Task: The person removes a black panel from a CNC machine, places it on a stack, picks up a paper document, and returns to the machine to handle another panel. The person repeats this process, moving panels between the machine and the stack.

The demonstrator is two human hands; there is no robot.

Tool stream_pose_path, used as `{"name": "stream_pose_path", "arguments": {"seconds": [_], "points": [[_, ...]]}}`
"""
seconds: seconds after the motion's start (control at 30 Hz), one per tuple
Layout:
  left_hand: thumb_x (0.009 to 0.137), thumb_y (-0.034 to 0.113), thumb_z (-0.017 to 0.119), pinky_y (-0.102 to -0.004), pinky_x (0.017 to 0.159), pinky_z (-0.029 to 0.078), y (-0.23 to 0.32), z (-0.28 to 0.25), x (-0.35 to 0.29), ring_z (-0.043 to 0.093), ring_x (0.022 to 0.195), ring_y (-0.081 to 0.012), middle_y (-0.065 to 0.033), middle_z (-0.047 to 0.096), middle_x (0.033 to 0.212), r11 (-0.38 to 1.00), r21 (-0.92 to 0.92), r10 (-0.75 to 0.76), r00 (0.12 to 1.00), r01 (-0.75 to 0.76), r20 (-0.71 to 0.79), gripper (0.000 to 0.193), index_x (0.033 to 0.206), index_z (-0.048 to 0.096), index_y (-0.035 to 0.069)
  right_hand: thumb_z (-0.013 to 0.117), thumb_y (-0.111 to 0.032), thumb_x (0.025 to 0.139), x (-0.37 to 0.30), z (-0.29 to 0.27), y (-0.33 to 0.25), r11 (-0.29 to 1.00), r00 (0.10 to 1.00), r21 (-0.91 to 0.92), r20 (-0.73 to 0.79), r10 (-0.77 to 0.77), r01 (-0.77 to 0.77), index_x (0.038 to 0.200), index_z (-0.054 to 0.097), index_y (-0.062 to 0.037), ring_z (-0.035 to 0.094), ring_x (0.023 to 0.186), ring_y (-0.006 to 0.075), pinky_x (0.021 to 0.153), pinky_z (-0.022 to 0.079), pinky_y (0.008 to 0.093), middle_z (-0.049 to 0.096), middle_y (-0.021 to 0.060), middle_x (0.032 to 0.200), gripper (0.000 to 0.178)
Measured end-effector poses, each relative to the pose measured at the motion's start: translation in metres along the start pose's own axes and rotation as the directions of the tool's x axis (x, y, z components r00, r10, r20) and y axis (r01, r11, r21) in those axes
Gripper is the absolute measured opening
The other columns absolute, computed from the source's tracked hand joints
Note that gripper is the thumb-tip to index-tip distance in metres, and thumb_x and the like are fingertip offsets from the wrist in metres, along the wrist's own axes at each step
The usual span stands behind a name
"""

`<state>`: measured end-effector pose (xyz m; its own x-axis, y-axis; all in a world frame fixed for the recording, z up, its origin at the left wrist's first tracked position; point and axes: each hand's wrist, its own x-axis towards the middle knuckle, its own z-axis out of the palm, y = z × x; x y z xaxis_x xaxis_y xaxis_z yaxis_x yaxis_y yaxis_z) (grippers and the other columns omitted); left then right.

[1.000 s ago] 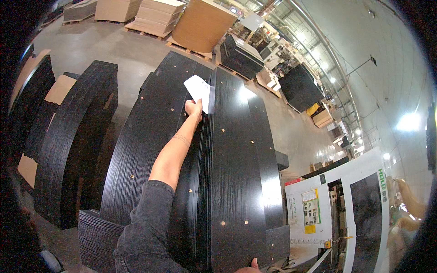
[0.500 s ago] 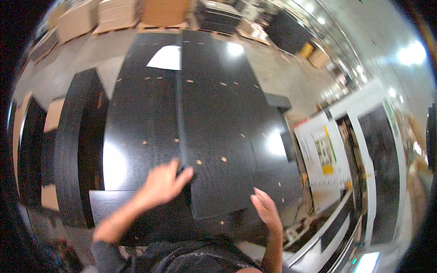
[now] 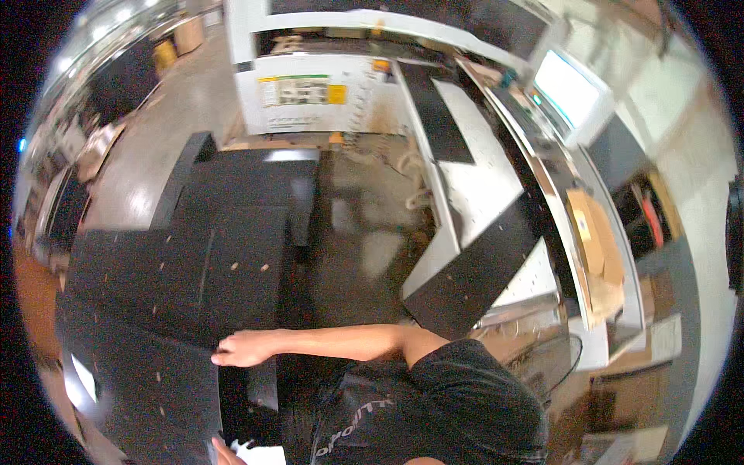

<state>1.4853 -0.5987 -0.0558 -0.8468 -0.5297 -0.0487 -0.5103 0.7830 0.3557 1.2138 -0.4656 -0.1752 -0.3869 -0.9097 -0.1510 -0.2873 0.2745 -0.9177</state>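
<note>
My right hand (image 3: 244, 349) reaches leftward across my front, its fingers closed at the near corner of a large black panel (image 3: 132, 364). A second black panel (image 3: 240, 302) lies along the first, with a seam between them that runs up to this hand. Small light wooden pieces are scattered on both; one such piece (image 3: 234, 266) is on the second panel. Only a little of my left hand (image 3: 225, 456) shows at the lower edge, beside the first panel's near edge; most of its fingers are out of the picture. A white sheet-like patch (image 3: 262, 456) appears next to it.
Ahead stands a white machine (image 3: 372, 108) with a long bed to the right, where a dark board (image 3: 473, 271) lies aslant. A lit monitor (image 3: 570, 87) and brown cardboard (image 3: 601, 248) are at the right. Bare concrete floor (image 3: 372, 248) separates panels and machine.
My view has swung to the right, so the panels now lie at the left and the machine ahead. My right hand has come to the panel corner by the seam; my left hand is mostly out of view.
</note>
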Motion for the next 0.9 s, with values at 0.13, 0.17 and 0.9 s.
{"name": "stream_pose_path", "arguments": {"seconds": [0.13,0.17,0.9], "points": [[0.098,0.042,0.071,-0.0472,0.082,0.055,0.079,0.022,0.057,0.068,0.088,-0.0362,-0.0217,0.072,0.098,0.892,-0.346,-0.105,0.612,-0.291,-0.784,0.042,0.104,0.073,0.000,0.071,-0.036,0.095,-0.125,-0.057,0.054,0.938,0.777,-0.317,-0.552,-0.303,0.141,0.126,0.061,0.0025,0.061,0.117,0.0411,0.103,0.048,0.0500,0.065,0.0236,0.121,0.051],[0.103,0.043,0.058,-0.0457,0.093,0.052,0.124,0.030,0.070,0.063,0.106,-0.0341,-0.0214,0.066,0.119,0.810,-0.432,0.003,0.738,-0.398,-0.674,0.050,0.123,0.064,-0.002,0.075,-0.031,0.089,-0.170,-0.071,0.075,0.931,0.629,-0.363,-0.731,-0.264,-0.031,0.124,0.061,0.0019,0.057,0.122,0.0404,0.104,0.047,0.0506,0.062,0.0227,0.128,0.050],[0.101,0.053,0.059,-0.0569,0.087,0.052,0.483,0.466,0.108,0.067,0.104,-0.0493,-0.0340,0.068,0.112,0.209,-0.659,0.226,-0.620,-0.722,0.751,0.069,0.126,0.051,-0.011,0.055,-0.063,0.096,-0.435,-0.060,0.248,0.030,-0.693,0.724,-0.670,0.265,-0.689,0.157,0.036,0.0028,0.017,0.156,0.0446,0.125,0.006,0.0618,0.025,0.0245,0.167,0.091]]}}
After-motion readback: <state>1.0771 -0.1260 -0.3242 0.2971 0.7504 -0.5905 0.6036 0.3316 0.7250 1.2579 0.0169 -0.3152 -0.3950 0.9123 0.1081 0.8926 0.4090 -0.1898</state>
